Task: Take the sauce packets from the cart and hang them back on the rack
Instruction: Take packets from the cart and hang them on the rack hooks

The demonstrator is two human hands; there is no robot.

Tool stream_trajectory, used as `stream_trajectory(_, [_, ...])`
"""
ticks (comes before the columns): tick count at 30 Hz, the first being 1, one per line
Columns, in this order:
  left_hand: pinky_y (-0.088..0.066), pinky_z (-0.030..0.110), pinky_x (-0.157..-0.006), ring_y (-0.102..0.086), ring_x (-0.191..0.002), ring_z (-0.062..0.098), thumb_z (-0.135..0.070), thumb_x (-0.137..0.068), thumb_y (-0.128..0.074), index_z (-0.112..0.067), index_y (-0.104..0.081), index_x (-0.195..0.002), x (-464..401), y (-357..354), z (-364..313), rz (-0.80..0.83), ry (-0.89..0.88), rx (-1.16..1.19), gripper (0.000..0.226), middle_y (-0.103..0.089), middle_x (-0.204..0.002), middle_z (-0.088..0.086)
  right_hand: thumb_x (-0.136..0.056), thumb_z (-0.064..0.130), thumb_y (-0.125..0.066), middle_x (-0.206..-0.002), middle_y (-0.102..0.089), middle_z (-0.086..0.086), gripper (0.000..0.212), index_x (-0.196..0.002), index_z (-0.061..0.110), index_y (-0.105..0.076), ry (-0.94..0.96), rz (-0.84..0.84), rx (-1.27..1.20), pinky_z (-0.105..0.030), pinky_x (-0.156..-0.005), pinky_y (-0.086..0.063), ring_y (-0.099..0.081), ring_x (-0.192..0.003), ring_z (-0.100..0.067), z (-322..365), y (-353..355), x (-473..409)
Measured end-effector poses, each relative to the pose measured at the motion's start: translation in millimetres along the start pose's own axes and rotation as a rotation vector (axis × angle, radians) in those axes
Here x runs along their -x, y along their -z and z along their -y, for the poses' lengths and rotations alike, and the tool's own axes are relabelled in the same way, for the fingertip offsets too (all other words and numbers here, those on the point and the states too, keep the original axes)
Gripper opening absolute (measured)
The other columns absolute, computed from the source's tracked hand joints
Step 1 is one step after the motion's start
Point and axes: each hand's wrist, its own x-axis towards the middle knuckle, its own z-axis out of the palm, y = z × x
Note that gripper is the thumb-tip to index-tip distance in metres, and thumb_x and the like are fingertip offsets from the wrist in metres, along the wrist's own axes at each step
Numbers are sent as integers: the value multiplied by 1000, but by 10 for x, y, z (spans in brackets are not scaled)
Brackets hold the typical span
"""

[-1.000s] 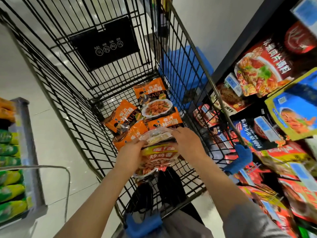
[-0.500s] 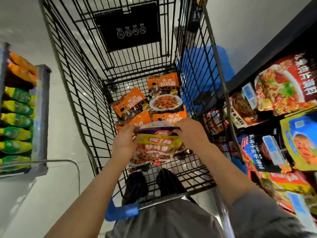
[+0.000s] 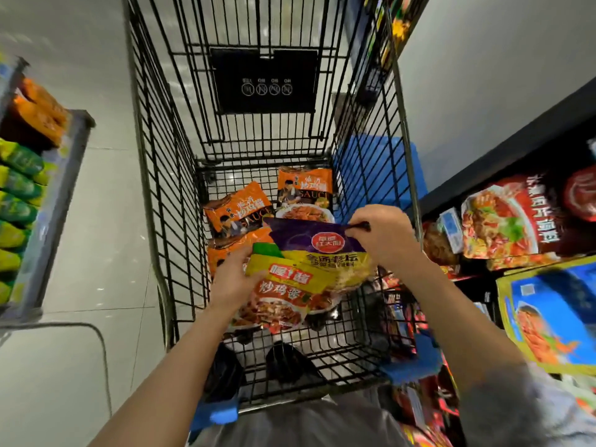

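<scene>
Over the black wire cart [image 3: 167, 195], both hands are holding sauce packets above the basket. The left hand [image 3: 233, 279] is gripping the yellow-and-red packet [image 3: 283, 298] at its 9 o'clock edge, fingers curled round it. The right hand [image 3: 383, 237] is pinching the purple-and-yellow packet [image 3: 319, 246] at its 1 o'clock corner. Orange sauce packets [image 3: 240, 209] are lying on the cart floor at 12 o'clock from the held pair. The rack [image 3: 516, 221] of hanging packets is standing at 3 o'clock.
</scene>
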Motion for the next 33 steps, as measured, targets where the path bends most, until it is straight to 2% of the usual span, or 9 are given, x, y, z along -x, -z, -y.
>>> stream_trajectory(5, [-43,30,-81,-57,-107,17,-26,-79,-72,-24,-47,-129,-46,28,-164,1,-107,-62,55,-59,-116,-8,-86,32,-63,-80,-63,6,13,-79,21,-66,-103,5,7,-34,-71,-47,-57,-81,-14,-57,462,-6])
stream_trajectory(9, [-48,36,-84,-57,-110,20,-38,-84,-63,-32,-44,-131,-121,103,-263,91,-252,-461,50,-58,-125,-3,-85,32,-65,-81,-68,2,13,-73,26,-62,-129,-117,0,-38,-70,-49,-61,-81,-21,-67,693,42])
stream_trajectory(12, [-48,32,-74,-60,-102,22,-40,-93,-49,-36,-46,-130,-192,73,-315,128,-394,-778,38,-59,-119,-3,-84,29,-65,-91,-72,-2,11,-88,19,-70,-167,-190,17,-42,-77,-50,-63,-90,-26,-106,796,64])
stream_trajectory(14, [-44,30,-66,-60,-98,22,-32,-95,-44,-34,-49,-127,-212,21,-317,146,-416,-856,32,-58,-114,-3,-83,27,-67,-93,-72,-2,12,-92,20,-70,-198,-225,3,-44,-80,-50,-63,-92,-28,-176,806,91])
stream_trajectory(16, [-43,29,-65,-58,-98,21,-29,-96,-44,-31,-51,-122,-234,-10,-270,173,-382,-865,28,-55,-110,-3,-82,26,-67,-93,-72,-2,13,-94,22,-70,-242,-234,-31,-43,-80,-50,-63,-92,-27,-250,788,118])
stream_trajectory(19, [-50,33,-69,-57,-95,21,-24,-96,-43,-27,-53,-120,-287,-24,-163,219,-336,-850,25,-55,-104,-2,-84,24,-65,-98,-72,-2,18,-101,23,-70,-281,-233,-56,-41,-81,-51,-63,-94,-26,-313,738,151])
stream_trajectory(25, [-49,37,-78,-58,-108,25,-33,-91,-54,-28,-46,-133,-409,-12,-52,83,-150,-584,42,-59,-125,4,-86,24,-62,-100,-70,-4,19,-104,19,-67,-316,-197,-66,-42,-83,-49,-61,-95,-27,-218,659,104])
stream_trajectory(29, [-49,36,-80,-58,-109,25,-28,-89,-56,-24,-45,-133,-466,-74,33,163,-120,-546,46,-56,-127,7,-85,23,-65,-100,-70,-5,19,-103,16,-68,-232,-181,7,-37,-81,-48,-61,-96,-29,-90,397,139])
stream_trajectory(33, [-47,35,-83,-56,-110,26,-25,-89,-57,-20,-49,-129,-649,-122,107,243,-62,-541,41,-55,-127,8,-90,26,-59,-102,-66,-1,17,-105,19,-65,-293,-53,14,-35,-78,-48,-60,-96,-25,-91,120,68])
